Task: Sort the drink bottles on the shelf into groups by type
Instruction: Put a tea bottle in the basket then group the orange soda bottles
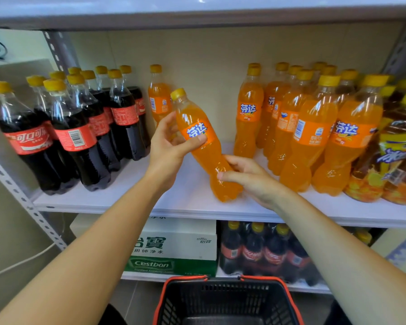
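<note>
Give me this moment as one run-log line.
left hand: grips tilted orange soda bottle at label | right hand: grips its lower part | cola bottles: left | orange group: right

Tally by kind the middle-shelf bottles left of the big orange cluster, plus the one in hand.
cola bottles: 10
Orange soda: 2, the standing orange soda bottle and the held orange soda bottle, gripped by left hand and right hand
Total: 12
</note>
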`<state>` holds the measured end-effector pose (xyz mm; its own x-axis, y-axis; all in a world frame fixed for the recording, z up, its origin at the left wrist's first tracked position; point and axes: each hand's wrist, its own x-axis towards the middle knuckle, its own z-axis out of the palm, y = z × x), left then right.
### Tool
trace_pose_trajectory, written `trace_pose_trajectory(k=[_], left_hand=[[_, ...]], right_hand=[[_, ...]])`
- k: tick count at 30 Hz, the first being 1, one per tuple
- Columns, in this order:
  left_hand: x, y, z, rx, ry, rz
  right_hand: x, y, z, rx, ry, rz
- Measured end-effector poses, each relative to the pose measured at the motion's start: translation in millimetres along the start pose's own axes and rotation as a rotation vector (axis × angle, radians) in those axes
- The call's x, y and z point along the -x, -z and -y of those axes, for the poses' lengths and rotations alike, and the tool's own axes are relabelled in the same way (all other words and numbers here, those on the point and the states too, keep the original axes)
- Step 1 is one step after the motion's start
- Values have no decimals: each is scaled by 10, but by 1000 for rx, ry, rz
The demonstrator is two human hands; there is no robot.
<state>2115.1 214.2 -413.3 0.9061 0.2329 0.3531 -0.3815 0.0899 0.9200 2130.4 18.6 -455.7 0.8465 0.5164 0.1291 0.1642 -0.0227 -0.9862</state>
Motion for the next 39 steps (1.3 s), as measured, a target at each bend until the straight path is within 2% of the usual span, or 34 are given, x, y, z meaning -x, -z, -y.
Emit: trace_pose_trajectory(k=[3, 6, 10, 14, 17, 21, 25, 30, 35, 39], left_hand=[[12, -62, -20, -77, -56, 32], [-15, -78, -63, -27, -50, 40], [-60, -15, -54, 64, -3, 113], [-30, 53, -51, 55, -20, 176], [24, 48, -89, 14, -69, 161], [101, -33, -150, -87, -166, 123], [111, -89, -326, -180, -213, 95], [130, -87, -589, -243, -352, 49], [224, -120, -686, -373, -515, 134], [260, -144, -706, -453, -662, 161]], right_hand=[[5, -54, -4, 125, 44, -120], [16, -50, -11, 74, 35, -251], [57, 17, 1, 12, 24, -194], [92, 106, 37, 118, 24, -154], [119, 149, 107, 221, 12, -170], [97, 66, 255, 363, 166, -311], [73, -54, 390, 463, 300, -364], [104, -32, 464, 529, 302, -314], [150, 39, 539, 591, 272, -272], [173, 118, 550, 553, 225, -205]])
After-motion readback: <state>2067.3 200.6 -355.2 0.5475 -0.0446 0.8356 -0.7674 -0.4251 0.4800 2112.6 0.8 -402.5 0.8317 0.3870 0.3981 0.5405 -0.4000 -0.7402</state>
